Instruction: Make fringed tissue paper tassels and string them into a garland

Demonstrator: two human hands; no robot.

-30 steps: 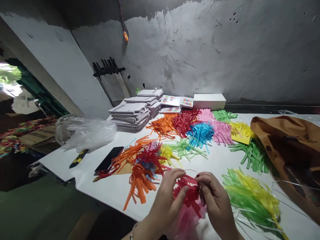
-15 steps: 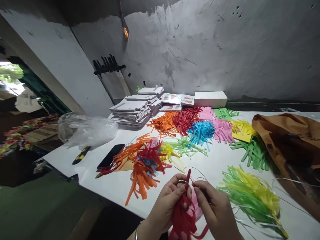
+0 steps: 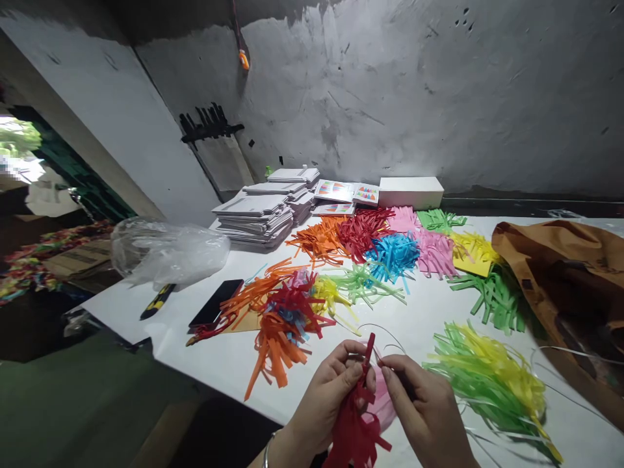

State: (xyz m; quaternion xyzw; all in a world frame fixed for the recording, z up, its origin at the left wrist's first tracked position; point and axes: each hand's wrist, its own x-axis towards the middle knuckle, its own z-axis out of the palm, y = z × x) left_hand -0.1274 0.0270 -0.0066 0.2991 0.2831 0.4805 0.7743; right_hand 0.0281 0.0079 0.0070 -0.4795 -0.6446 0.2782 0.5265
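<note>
Near the table's front edge my left hand [image 3: 336,390] is closed around the twisted top of a red paper tassel [image 3: 355,429], its fringe hanging below the fingers. A narrow rolled end of it sticks up above the thumb. Just to the right, my right hand [image 3: 419,396] pinches a thin white string [image 3: 378,354] close beside that rolled end. The string loops away behind the hands over the table. A pink tassel [image 3: 383,406] lies partly hidden behind the red one and my right hand.
Green and yellow tassels [image 3: 487,383] lie at right, beside a brown bag [image 3: 560,260]. Orange and red tassels [image 3: 283,338] lie left of my hands, near a phone [image 3: 216,304] and a box cutter [image 3: 157,301]. Stacked white cards [image 3: 256,218] and fringed bundles [image 3: 394,257] stand farther back.
My right hand has shifted slightly right, away from the rolled end, with the string between its fingers. The red fringe hangs differently, its lower right strand drawn in.
</note>
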